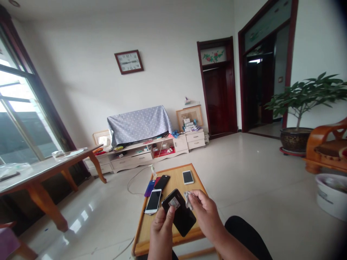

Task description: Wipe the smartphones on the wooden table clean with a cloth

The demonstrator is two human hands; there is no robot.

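Note:
My left hand (pixel 162 225) grips a black smartphone (pixel 183 217) by its upper left edge, thumb on a pale sticker (pixel 174 203) on its surface. A crumpled greyish-white cloth or tissue (pixel 187 200) is pinched in my right hand (pixel 204 211), close beside the phone's right edge. Both hands are over a small wooden table (pixel 177 178). On it, left of the held phone, a white phone with a dark screen (pixel 153 200) lies partly on other phones. Behind that are a black phone (pixel 162 182) and a blue-purple phone (pixel 149 187). Another white phone (pixel 188 177) lies alone at the far right.
A small pump bottle (pixel 153 170) stands at the table's far left corner. Along the wall runs a white cabinet (pixel 132 161) with a cloth-covered object (pixel 139 124). A long table (pixel 48 166) is at left; a white bucket (pixel 332 196) and potted plant (pixel 296 139) are at right.

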